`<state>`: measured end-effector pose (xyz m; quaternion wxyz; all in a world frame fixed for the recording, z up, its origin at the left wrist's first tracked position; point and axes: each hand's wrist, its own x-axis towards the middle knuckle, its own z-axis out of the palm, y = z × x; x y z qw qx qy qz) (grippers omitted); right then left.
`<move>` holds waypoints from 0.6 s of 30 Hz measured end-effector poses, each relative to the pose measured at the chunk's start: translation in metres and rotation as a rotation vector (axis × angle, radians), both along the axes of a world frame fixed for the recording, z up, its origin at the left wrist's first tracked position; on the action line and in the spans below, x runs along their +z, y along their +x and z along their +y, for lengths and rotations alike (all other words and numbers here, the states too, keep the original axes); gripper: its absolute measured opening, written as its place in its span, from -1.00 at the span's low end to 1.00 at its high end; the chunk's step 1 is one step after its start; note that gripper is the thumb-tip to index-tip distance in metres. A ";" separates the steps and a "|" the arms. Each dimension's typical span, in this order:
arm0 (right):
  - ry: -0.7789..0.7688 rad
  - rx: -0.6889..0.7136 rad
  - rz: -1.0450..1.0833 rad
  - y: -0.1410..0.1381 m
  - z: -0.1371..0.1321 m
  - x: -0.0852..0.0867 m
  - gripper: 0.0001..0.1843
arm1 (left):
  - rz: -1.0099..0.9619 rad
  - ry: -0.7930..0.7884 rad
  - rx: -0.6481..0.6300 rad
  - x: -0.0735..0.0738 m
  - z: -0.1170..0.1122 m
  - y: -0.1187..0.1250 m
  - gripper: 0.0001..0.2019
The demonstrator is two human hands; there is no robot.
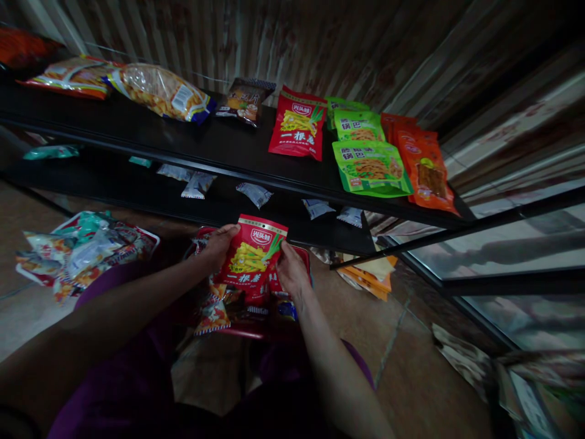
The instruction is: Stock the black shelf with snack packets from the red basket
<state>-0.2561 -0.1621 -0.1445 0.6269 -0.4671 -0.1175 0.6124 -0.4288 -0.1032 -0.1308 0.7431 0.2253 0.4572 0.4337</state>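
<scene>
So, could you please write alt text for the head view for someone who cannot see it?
Left hand and right hand hold a red snack packet over a red basket of mixed packets. Beyond, a black upper shelf carries another red packet, green packets and orange packets; small packets lie on the lower shelf.

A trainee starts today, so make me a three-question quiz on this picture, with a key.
1. True or false: the left hand and right hand both hold the red snack packet.
2. On the upper shelf, what lies between the red packet and the orange pouches? A) white packets B) green rice-crust pouches C) teal packets
3. What colour is the rim of the basket beneath the held packet?
Key: 1 true; 2 B; 3 red.
</scene>
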 end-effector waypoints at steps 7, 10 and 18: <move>-0.195 0.218 -0.034 -0.011 -0.012 -0.009 -0.67 | -0.018 -0.073 0.025 -0.004 0.018 -0.010 -0.84; -0.225 0.200 -0.049 -0.013 -0.011 -0.017 -0.65 | -0.023 -0.103 0.012 -0.004 0.020 -0.011 -0.81; -0.097 0.044 -0.023 0.001 -0.001 -0.015 -0.75 | 0.021 -0.056 -0.158 -0.004 0.006 -0.013 -0.78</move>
